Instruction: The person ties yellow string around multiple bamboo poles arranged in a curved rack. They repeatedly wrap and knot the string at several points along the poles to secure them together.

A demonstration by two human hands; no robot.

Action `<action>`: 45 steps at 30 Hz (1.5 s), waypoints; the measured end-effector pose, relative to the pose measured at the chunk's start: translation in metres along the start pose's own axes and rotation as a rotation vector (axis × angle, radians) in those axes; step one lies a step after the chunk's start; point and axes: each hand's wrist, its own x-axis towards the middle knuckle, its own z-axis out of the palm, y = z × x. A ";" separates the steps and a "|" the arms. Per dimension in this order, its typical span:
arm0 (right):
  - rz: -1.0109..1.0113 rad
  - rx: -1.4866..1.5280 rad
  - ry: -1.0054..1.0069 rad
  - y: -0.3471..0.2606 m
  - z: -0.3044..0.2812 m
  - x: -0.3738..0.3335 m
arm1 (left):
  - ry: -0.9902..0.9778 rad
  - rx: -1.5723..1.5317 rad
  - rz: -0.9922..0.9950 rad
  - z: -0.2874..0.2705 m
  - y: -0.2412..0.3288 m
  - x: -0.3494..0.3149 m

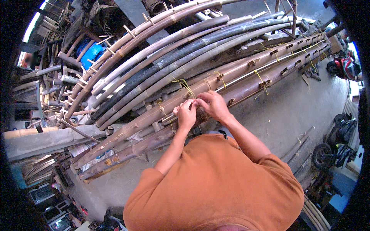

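My left hand (186,113) and my right hand (214,105) meet over two long brown bamboo poles, fingers pinched together. Between the fingertips runs a thin yellow cord (187,87), its loose strands spreading just beyond my hands. The far bamboo pole (135,125) and the near bamboo pole (148,140) lie side by side, slanting from lower left to upper right. Short wooden pegs (220,76) poke out along them, and more yellow ties (266,87) loop around the poles. My fingers hide the exact spot where the cord is held.
Several curved grey and dark poles (169,61) are stacked beyond the bamboo. A bamboo ladder-like piece with pegs (115,48) arches at the back left. A concrete ledge (50,142) stands left. A motorcycle (327,154) and a red helmet-like object (345,66) are at right.
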 end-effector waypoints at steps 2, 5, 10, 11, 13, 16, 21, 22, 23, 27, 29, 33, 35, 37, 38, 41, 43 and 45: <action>0.047 0.100 -0.023 0.008 0.015 0.000 | 0.003 0.016 0.052 -0.004 -0.001 0.001; 0.129 0.224 0.032 0.009 0.021 0.000 | -0.044 -0.183 -0.027 -0.008 -0.003 0.006; -0.303 0.162 0.049 -0.006 -0.002 -0.011 | -0.155 -0.596 -0.170 -0.010 -0.010 0.014; -0.352 0.129 0.020 -0.005 -0.004 -0.011 | -0.210 -0.545 -0.129 -0.014 -0.007 0.015; -0.322 0.081 -0.071 0.001 -0.003 -0.010 | -0.223 -0.381 0.037 -0.026 0.007 0.017; -0.127 0.108 -0.101 0.010 -0.002 -0.004 | -0.166 -0.437 0.013 -0.038 0.024 0.011; 0.005 0.122 -0.035 0.012 0.004 -0.010 | -0.143 0.188 0.397 -0.040 0.016 -0.011; 0.039 0.166 -0.066 0.007 0.004 -0.013 | -0.133 0.199 0.378 -0.037 0.018 -0.012; 0.072 0.210 -0.098 0.003 0.005 -0.014 | -0.123 0.209 0.358 -0.036 0.019 -0.013; 0.266 0.477 -0.180 0.007 0.000 -0.019 | -0.130 -0.250 0.140 -0.040 0.014 -0.003; 0.289 0.163 -0.169 0.013 -0.005 -0.026 | -0.067 -0.735 -0.125 -0.046 0.016 0.010; 0.281 -0.222 -0.203 0.025 -0.010 -0.047 | -0.157 -1.498 -0.400 -0.046 -0.020 0.045; 0.270 -0.226 -0.105 0.036 -0.003 -0.059 | -0.176 -1.589 -0.519 -0.044 -0.037 0.063; 0.274 -0.219 -0.068 0.043 -0.007 -0.061 | -0.128 -1.369 -0.479 -0.050 -0.023 0.064; 0.298 -0.231 -0.103 0.050 -0.011 -0.063 | -0.171 -1.144 -0.431 -0.061 -0.005 0.067; 0.340 -0.135 -0.207 0.051 -0.037 -0.061 | -0.397 -0.498 -0.389 -0.098 -0.006 0.067; 0.427 -0.105 -0.257 0.028 -0.066 -0.044 | -0.390 -0.090 -0.138 -0.107 0.018 0.064; 0.348 0.036 -0.294 0.007 -0.084 -0.030 | -0.371 -0.073 0.153 -0.103 0.045 0.050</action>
